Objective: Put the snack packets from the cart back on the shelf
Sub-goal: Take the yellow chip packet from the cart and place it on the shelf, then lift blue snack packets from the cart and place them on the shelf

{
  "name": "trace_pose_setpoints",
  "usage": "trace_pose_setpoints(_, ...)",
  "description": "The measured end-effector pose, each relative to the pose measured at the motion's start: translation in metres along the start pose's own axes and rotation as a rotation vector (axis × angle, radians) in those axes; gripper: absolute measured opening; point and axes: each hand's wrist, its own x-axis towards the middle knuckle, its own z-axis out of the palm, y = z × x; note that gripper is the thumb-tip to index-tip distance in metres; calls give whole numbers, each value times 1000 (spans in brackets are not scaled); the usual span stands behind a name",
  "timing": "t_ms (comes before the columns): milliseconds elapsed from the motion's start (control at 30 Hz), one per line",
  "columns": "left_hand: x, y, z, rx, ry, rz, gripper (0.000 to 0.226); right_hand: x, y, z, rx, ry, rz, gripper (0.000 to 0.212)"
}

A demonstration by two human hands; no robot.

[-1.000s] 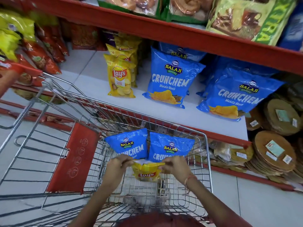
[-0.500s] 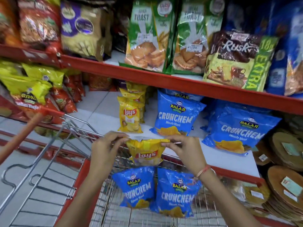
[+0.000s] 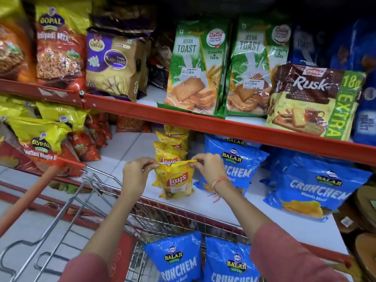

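Now Lay's packet [image 3: 176, 180] apparently touching shelf [image 3: 130, 151].

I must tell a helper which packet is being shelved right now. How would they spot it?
Find the white lower shelf under the red rail. In front of its yellow Lay's row stands one Lay's packet, the only one pinched at its top corners by the left hand and right hand.

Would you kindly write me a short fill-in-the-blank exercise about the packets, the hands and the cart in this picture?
1. Both hands, left and right, hold a yellow packet branded ____.
2. The cart still holds ____ blue packets, one beside the other.
3. The Jeera Toast packs stand on the shelf ____ the one with the blue Crunchem packets.

Missing words: Lay's; two; above
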Motion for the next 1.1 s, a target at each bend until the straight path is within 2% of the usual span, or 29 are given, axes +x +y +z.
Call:
trace_pose_setpoints(200,16,-20,15,-10,-113,-123,17,22,12,24,-10,-80,94,20)
trace_pose_setpoints(300,9,-17,17,34,-72,-121,29,9,18,19,36,-65,74,37)
trace_pose_setpoints(367,-5,-10,18,102,16,-73,35,-9,24,14,62,-28,34,43)
trace_pose_setpoints(467,-36,5,24,54,133,38,29,-50,39,2,111,74,-29,31)
trace_pose_setpoints(533,-62,13,37,19,105,85,24,-83,54,-4,63,142,-74,18)
trace_pose_setpoints(633,-100,17,66,-49,-28,105,18,-132,87,-9,-43,158,-46,5)
trace_pose_setpoints(700,-122,16,89,-59,-159,72,17,-159,113,-9,-128,112,3,4)
trace_pose_setpoints(833,-146,19,134,-15,-554,-110,26,-193,155,-11,-325,-182,221,13)
trace_pose_setpoints(933,-158,20,168,161,-831,-79,37,-207,180,-11,-561,-429,367,19)
trace_pose_setpoints(1000,-163,18,182,279,-901,-41,31,-213,191,-8,-660,-554,397,23)
trace_pose_setpoints(1033,-168,14,190,359,-894,31,22,-215,196,-7,-662,-585,411,26)
trace_pose_setpoints(1100,-171,14,198,385,-958,-25,19,-216,205,-4,-638,-598,428,31)
